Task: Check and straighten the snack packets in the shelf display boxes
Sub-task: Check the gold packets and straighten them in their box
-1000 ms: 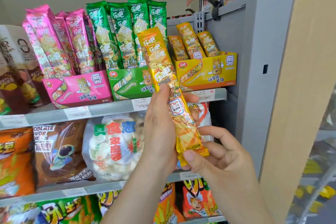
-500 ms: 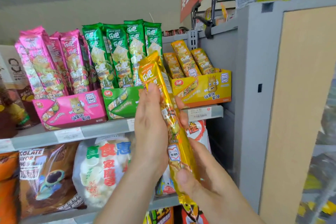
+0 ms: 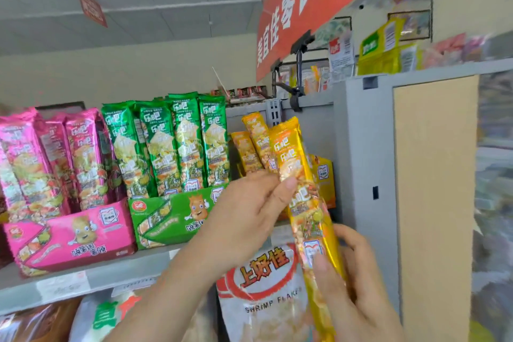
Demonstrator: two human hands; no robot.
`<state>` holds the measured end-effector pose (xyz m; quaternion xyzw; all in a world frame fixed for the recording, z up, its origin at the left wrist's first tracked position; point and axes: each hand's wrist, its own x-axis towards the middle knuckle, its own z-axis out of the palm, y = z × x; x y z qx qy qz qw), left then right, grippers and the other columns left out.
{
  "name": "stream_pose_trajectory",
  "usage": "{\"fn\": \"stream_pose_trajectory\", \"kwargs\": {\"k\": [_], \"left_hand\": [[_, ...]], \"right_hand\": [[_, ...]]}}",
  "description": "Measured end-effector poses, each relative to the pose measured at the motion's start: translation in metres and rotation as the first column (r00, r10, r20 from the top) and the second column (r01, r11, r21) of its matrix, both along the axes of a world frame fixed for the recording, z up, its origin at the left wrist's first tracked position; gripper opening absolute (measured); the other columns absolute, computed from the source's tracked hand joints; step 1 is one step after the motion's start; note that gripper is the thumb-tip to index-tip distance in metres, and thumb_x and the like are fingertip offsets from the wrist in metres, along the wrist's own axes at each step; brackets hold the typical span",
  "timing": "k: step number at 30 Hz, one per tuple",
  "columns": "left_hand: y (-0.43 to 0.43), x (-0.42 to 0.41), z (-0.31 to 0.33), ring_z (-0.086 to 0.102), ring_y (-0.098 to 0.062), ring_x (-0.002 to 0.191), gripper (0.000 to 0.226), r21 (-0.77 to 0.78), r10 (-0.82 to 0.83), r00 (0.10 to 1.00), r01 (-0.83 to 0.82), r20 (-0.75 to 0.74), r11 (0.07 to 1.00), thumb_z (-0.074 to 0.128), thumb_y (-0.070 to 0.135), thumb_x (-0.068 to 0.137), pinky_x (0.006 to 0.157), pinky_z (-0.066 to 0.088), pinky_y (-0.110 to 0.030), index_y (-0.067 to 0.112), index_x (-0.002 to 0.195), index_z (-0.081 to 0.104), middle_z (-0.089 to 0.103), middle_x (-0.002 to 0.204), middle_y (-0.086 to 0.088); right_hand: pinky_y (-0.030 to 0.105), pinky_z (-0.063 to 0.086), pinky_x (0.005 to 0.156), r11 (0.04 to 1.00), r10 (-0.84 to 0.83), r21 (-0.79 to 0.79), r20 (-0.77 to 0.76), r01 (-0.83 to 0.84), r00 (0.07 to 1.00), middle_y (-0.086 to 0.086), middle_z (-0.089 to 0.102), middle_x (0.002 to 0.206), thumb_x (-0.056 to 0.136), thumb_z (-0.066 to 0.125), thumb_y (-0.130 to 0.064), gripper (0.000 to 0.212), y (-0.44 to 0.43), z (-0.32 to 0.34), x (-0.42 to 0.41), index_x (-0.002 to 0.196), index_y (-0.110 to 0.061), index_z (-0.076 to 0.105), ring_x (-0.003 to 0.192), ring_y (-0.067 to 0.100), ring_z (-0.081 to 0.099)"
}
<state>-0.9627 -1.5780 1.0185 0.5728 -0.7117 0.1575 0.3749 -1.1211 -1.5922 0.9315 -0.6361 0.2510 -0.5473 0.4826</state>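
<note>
Seen from the head, the yellow packet [image 3: 291, 153] is held nearly upright in front of the yellow box [image 3: 323, 175] at the right end of the shelf [image 3: 97, 277], probably to slot it back in straight. The left grip [image 3: 249, 208] pinches it near mid-length. The right grip [image 3: 352, 286] is curled round its lower part, with the thumb on the front. The packet's top stands free above both.

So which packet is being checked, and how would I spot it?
On the grey shelf stand a pink box, a green box and, rightmost, a yellow box. Before the yellow box is one long yellow packet. Unlike the packets standing in that box, it is out, held by the left hand and right hand.
</note>
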Motion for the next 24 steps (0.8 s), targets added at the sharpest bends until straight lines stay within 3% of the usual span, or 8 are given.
{"fn": "stream_pose_trajectory", "kwargs": {"k": [3,6,10,13,17,20,22,24], "left_hand": [[-0.019,-0.001,0.014,0.047,-0.014,0.079,0.040,-0.022,0.085,0.977,-0.083,0.193,0.996,0.029,0.043,0.102,0.075,0.044,-0.035,0.024,0.070,0.044,0.044,0.074,0.013],[-0.037,0.003,0.023,0.050,-0.018,0.093,0.037,0.079,0.129,0.944,-0.160,0.305,0.984,0.029,0.033,0.104,0.089,0.044,-0.041,0.019,0.080,0.054,0.052,0.088,0.006],[-0.050,0.009,0.035,0.038,-0.018,0.136,0.050,0.257,0.193,0.925,-0.284,0.327,0.924,0.023,0.038,0.105,0.109,0.019,-0.020,0.013,0.129,0.059,0.052,0.142,-0.005],[-0.049,0.015,0.039,0.041,-0.022,0.133,0.061,0.343,0.179,0.935,-0.284,0.307,0.895,0.015,0.046,0.103,0.100,0.026,-0.021,0.011,0.131,0.056,0.053,0.141,-0.010],[-0.045,0.016,0.033,0.046,-0.017,0.124,0.055,0.302,0.131,0.908,-0.264,0.398,0.916,0.016,0.040,0.105,0.107,0.028,-0.025,0.013,0.131,0.056,0.059,0.133,-0.006],[-0.037,0.010,0.030,0.059,-0.017,0.101,0.056,0.130,0.077,0.995,-0.068,-0.068,0.989,0.018,0.042,0.105,0.093,0.046,-0.034,0.012,0.107,0.065,0.069,0.103,-0.008],[-0.025,0.003,0.029,0.066,-0.012,0.095,0.044,0.027,-0.095,0.870,0.123,-0.483,0.992,0.031,0.051,0.102,0.081,0.054,-0.028,0.026,0.113,0.066,0.073,0.101,0.002],[-0.015,-0.001,0.026,0.068,-0.015,0.092,0.047,0.054,-0.139,0.804,0.208,-0.577,0.977,0.055,0.057,0.086,0.076,0.055,-0.032,0.032,0.126,0.056,0.073,0.102,0.004]], "right_hand": [[0.014,0.047,0.061,0.938,-0.292,-0.234,-0.141,0.255,0.946,-0.024,0.068,0.083,0.073,0.040,-0.074,0.029,-0.021,0.003,-0.005,0.102,-0.072,0.043,0.067,0.006,0.063],[0.024,0.050,0.068,0.923,-0.335,-0.245,-0.137,0.295,0.932,-0.014,0.071,0.090,0.082,0.037,-0.069,0.044,-0.034,0.004,-0.007,0.118,-0.051,0.054,0.081,0.015,0.068],[0.026,0.051,0.067,0.944,-0.278,-0.208,-0.078,0.257,0.957,-0.016,0.072,0.095,0.080,0.046,-0.065,0.048,-0.037,0.000,-0.004,0.122,-0.045,0.057,0.071,0.006,0.063],[0.024,0.053,0.061,0.989,-0.105,-0.098,0.070,0.111,0.992,-0.028,0.069,0.097,0.084,0.052,-0.060,0.036,-0.038,0.000,0.003,0.119,-0.051,0.054,0.069,0.005,0.069],[0.024,0.057,0.063,0.996,0.022,-0.089,0.208,-0.003,0.978,-0.016,0.070,0.108,0.089,0.052,-0.051,0.028,-0.038,0.004,0.008,0.117,-0.056,0.051,0.082,0.013,0.072],[0.017,0.055,0.072,0.987,0.109,-0.146,0.248,-0.075,0.963,-0.015,0.068,0.116,0.090,0.053,-0.047,0.034,-0.045,0.007,0.014,0.124,-0.049,0.052,0.097,0.008,0.069],[0.015,0.053,0.076,0.976,0.143,-0.196,0.243,-0.096,0.960,-0.019,0.065,0.120,0.092,0.052,-0.047,0.033,-0.049,0.014,0.022,0.125,-0.049,0.051,0.104,0.003,0.066],[0.025,0.055,0.082,0.963,0.156,-0.250,0.223,-0.098,0.962,-0.018,0.064,0.122,0.092,0.051,-0.046,0.034,-0.052,0.024,0.031,0.126,-0.049,0.051,0.108,0.007,0.064]]}}
